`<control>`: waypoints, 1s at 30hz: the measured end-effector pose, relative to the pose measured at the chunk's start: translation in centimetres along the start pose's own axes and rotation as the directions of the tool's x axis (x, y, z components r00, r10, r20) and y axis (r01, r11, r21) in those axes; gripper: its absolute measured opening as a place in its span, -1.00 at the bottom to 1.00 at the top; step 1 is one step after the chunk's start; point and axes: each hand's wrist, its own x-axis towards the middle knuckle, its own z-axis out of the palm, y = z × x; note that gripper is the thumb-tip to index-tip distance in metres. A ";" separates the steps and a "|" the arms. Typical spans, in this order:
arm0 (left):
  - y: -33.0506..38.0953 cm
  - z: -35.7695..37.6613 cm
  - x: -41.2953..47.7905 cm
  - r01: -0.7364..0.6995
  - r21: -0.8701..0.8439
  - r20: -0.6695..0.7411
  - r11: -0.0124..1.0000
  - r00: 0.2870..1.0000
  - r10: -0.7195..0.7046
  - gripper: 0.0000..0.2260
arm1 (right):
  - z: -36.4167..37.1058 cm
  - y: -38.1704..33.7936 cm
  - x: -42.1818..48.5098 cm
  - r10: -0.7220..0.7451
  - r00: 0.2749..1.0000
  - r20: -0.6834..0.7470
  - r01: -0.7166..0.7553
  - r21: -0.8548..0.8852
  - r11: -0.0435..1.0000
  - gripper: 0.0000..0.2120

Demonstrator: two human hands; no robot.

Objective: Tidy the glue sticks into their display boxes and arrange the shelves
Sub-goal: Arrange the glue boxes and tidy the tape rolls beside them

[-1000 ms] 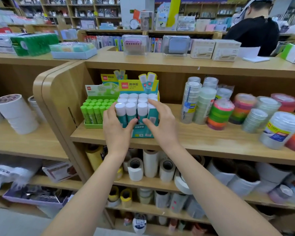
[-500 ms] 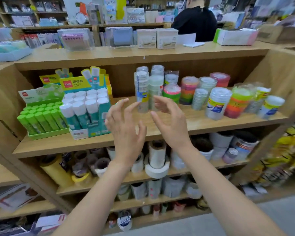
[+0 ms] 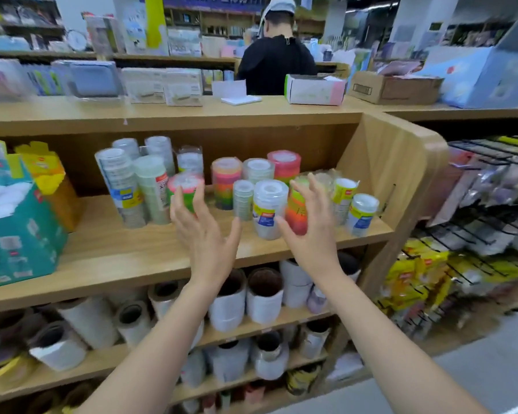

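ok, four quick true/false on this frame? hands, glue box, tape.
1. The left hand and right hand are open, holding nothing. True.
2. The teal glue box sits at the right end of the shelf. False: it is at the left edge of view.
3. Tape stacks stand on that shelf, beyond the hands. True.
4. The level below holds books. False: it holds rolls, mostly white.
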 end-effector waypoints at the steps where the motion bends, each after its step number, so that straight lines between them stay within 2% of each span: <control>1: -0.1 0.2 0.2 0.049 0.006 -0.044 0.999 0.998 -0.049 -0.30 | 0.4 0.1 0.4 -0.051 0.999 0.009 0.051 -0.027 0.998 -0.47; 4: -0.8 -0.2 0.7 0.148 0.004 -0.127 0.989 0.981 -0.146 -0.27 | 1.8 -0.6 1.6 -0.171 0.985 -0.029 0.170 -0.015 0.985 -0.52; 7: -2.5 -1.3 1.2 0.202 0.014 -0.157 0.979 0.968 -0.197 -0.25 | 3.8 -2.6 2.2 -0.261 0.965 0.000 0.256 0.188 0.948 -0.57; 10: -4.7 -3.0 2.1 0.247 -0.028 -0.185 0.969 0.951 -0.248 -0.21 | 6.8 -5.1 2.8 -0.297 0.950 0.101 0.253 0.313 0.916 -0.53; 14: -8.1 -5.6 3.9 0.269 -0.116 -0.182 0.956 0.941 -0.286 -0.20 | 10.7 -7.6 3.9 -0.248 0.952 0.178 0.192 0.281 0.940 -0.45; 18: -10.7 -7.2 6.3 0.303 -0.310 -0.035 0.901 0.944 -0.329 -0.18 | 14.2 -8.6 5.2 -0.185 0.952 0.245 0.141 0.188 0.972 -0.31; 21: -11.8 -7.8 8.4 0.363 -0.544 0.108 0.756 0.924 -0.366 -0.13 | 16.2 -8.8 5.7 -0.162 0.949 0.269 0.137 0.110 0.984 -0.26; 26: -12.4 -7.3 10.1 0.378 -0.688 0.250 0.620 0.925 -0.287 -0.51 | 17.3 -8.4 5.5 -0.112 0.972 0.207 0.100 0.072 0.992 -0.34; 30: -12.7 -7.2 10.1 0.377 -0.726 0.282 0.576 0.926 -0.250 -0.48 | 17.1 -8.1 5.0 -0.119 0.974 0.194 0.105 0.078 0.991 -0.39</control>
